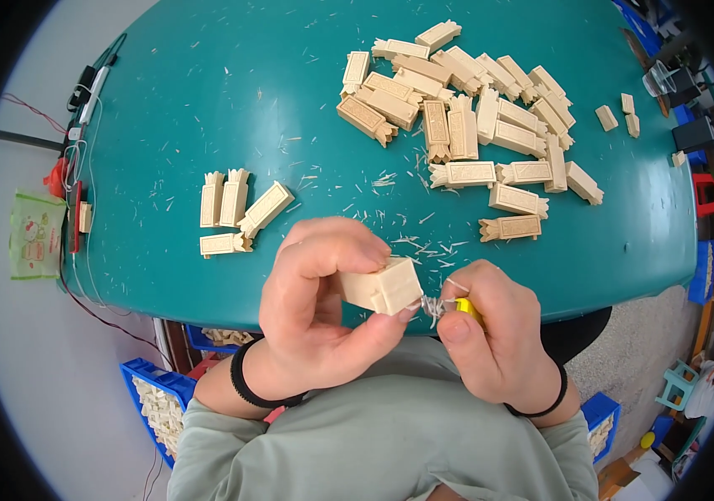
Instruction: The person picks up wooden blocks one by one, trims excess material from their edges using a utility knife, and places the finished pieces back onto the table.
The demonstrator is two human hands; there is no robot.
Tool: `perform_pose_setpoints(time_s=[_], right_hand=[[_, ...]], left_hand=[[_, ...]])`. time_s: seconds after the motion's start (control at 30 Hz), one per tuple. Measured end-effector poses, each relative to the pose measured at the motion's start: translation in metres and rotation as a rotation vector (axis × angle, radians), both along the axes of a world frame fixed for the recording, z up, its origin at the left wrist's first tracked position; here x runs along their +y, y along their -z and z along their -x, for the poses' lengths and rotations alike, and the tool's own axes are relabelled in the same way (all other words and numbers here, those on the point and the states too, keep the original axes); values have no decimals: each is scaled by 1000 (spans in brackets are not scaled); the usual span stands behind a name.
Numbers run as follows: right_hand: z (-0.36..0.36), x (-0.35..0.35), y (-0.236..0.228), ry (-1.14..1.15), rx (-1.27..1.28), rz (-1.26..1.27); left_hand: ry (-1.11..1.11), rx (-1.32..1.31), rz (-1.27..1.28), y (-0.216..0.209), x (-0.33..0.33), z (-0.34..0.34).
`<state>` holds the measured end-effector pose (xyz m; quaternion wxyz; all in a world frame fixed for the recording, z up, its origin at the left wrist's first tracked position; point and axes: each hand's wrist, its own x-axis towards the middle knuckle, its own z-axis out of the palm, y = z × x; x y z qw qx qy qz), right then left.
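Observation:
My left hand (307, 305) is closed around a cream-coloured block (392, 288), thumb below and fingers above, with its square end facing right. In my right hand (495, 330) is a small yellow-handled tool (468, 311), mostly covered by the fingers. Pale curled shavings (434, 307) cling between the tool and the lower edge of the block's end, so the tool's tip is hidden. Beyond my left hand lie several similar blocks with relief-patterned faces and notched ends, one of them a slanting block (266, 209).
A large pile of such blocks (462, 129) spreads over the far right of the green table (290, 92). Shavings litter the surface. Small offcuts (607, 118) lie near the right edge. A blue crate (159, 409) of pale pieces stands below left; cables and a power strip (94, 96) run along the left side.

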<state>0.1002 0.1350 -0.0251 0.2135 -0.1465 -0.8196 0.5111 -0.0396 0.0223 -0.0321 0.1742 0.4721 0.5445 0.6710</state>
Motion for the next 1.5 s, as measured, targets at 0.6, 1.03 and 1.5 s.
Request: perform_pose_setpoints(time_s=[0.6, 1.03, 1.5], right_hand=[[1, 7, 4, -33, 27, -175], [-1, 16, 11, 60, 3, -123], [-5, 15, 8, -62, 47, -267]], left_hand=[[26, 135, 41, -3, -5, 8], [296, -125, 118, -7, -4, 6], [314, -78, 169, -11, -4, 9]])
